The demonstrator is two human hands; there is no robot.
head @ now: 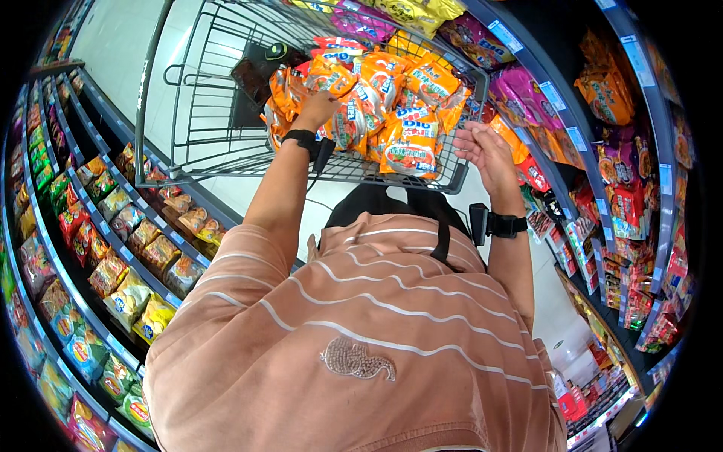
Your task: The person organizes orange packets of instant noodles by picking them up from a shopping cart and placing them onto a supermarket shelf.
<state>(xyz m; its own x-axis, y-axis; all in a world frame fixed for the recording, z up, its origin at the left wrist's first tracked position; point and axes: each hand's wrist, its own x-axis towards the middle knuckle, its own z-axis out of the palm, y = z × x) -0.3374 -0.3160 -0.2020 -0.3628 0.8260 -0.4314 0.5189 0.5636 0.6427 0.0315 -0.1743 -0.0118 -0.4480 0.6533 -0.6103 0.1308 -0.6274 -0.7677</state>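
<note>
In front of me stands a grey wire shopping cart point(142, 107), loaded with a heap of orange instant noodle packs point(411, 146). My left hand point(319, 108) reaches over its near side onto the left part of the heap. Its fingertips meet an orange pack point(330, 78), but whether they grip it is hidden by the hand. Just outside the cart's right end, my right hand point(484, 148) is raised with fingers apart and nothing in it. Both wrists wear black straps with small devices.
Shelves on the right hold purple noodle packs point(522, 96) and an orange pack point(607, 93). Tiered shelves on the left carry snack bags point(144, 240). A dark flat object point(251, 82) lies in the cart's left part. Pale floor tiles point(110, 62) run beyond.
</note>
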